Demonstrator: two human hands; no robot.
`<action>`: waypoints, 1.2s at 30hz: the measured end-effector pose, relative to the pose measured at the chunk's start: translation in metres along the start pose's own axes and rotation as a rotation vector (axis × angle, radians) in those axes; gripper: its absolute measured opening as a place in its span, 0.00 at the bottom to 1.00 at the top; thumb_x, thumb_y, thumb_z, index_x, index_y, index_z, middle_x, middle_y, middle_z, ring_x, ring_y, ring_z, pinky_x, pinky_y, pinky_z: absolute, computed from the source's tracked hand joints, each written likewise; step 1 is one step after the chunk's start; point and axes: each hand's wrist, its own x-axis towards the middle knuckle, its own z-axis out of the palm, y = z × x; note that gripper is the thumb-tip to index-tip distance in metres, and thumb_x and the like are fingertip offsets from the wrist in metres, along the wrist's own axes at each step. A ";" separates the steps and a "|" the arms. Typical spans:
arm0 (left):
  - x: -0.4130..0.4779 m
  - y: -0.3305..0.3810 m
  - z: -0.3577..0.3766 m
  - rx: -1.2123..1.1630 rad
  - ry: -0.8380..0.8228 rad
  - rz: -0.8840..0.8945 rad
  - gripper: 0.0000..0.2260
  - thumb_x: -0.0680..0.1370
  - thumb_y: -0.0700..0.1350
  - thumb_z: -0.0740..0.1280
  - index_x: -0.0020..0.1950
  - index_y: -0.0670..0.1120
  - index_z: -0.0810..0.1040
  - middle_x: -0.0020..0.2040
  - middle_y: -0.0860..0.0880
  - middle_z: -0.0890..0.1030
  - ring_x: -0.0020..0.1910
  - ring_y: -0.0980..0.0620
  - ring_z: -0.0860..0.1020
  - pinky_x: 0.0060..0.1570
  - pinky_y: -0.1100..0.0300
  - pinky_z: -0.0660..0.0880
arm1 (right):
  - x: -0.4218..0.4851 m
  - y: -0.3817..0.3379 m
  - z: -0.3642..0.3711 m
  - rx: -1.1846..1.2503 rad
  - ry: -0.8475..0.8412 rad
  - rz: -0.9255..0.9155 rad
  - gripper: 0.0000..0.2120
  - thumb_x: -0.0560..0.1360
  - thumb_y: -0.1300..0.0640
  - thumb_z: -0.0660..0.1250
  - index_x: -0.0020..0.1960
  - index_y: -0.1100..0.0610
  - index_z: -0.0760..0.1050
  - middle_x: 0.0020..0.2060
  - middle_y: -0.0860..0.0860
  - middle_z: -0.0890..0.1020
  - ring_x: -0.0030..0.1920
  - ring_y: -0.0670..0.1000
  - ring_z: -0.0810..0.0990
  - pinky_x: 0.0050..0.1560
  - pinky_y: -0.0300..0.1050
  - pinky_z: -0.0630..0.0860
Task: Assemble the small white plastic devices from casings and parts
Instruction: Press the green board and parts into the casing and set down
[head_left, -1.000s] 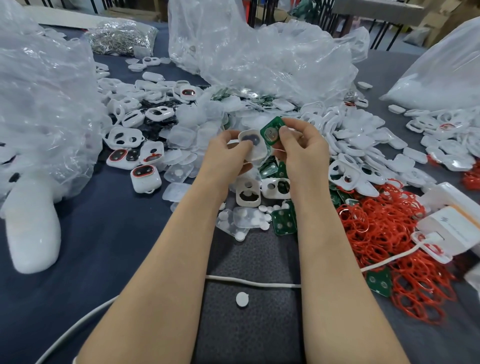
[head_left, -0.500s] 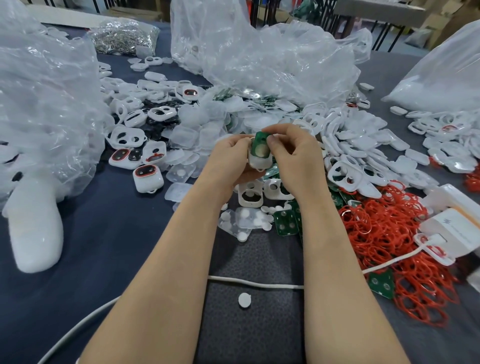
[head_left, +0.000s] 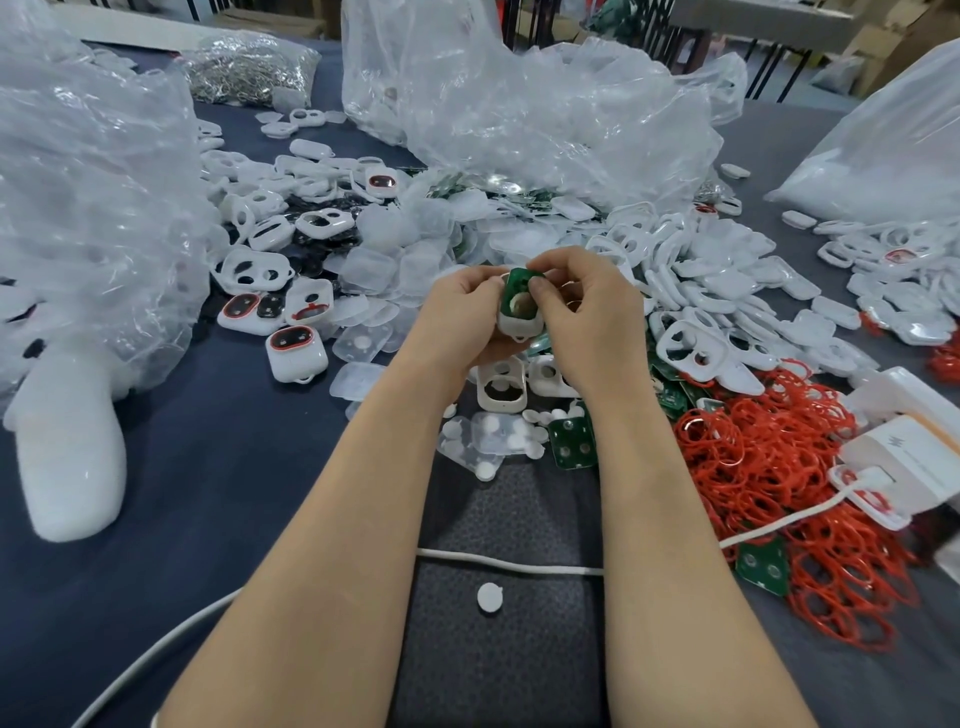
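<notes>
Left hand (head_left: 460, 312) gripped white casing (head_left: 519, 325) steady, presumably as a seat, while right hand (head_left: 587, 306) pinched green board (head_left: 518, 283), pressing it into the open shell.

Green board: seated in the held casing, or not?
Partly in: green circuit board tilts, top edge above the white casing rim; right hand holds it.

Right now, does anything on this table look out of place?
A white round disc lies alone on the dark mat, nearer than the white cable, apart from other discs. A green circuit board lies among the red rings, away from other boards. The left hand grips a white casing; the right hand pinches the held board.
</notes>
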 end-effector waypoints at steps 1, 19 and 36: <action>0.000 0.000 0.000 -0.002 0.000 0.002 0.09 0.83 0.40 0.57 0.48 0.47 0.75 0.45 0.45 0.79 0.39 0.50 0.80 0.30 0.61 0.79 | 0.000 0.000 0.000 -0.002 0.001 0.006 0.07 0.76 0.62 0.66 0.52 0.55 0.79 0.46 0.53 0.80 0.47 0.49 0.78 0.50 0.41 0.76; 0.000 -0.001 -0.001 0.001 -0.009 0.036 0.11 0.83 0.39 0.57 0.47 0.47 0.77 0.45 0.45 0.80 0.41 0.50 0.80 0.31 0.62 0.79 | -0.001 0.002 0.005 -0.018 0.003 -0.005 0.07 0.76 0.61 0.66 0.53 0.55 0.79 0.43 0.56 0.79 0.45 0.52 0.78 0.50 0.48 0.76; -0.006 -0.001 -0.001 0.140 -0.095 0.234 0.11 0.78 0.31 0.63 0.50 0.46 0.75 0.41 0.46 0.82 0.36 0.54 0.81 0.40 0.63 0.81 | 0.002 0.002 0.003 0.362 -0.042 0.277 0.06 0.77 0.60 0.66 0.43 0.51 0.76 0.37 0.49 0.79 0.39 0.47 0.78 0.41 0.39 0.76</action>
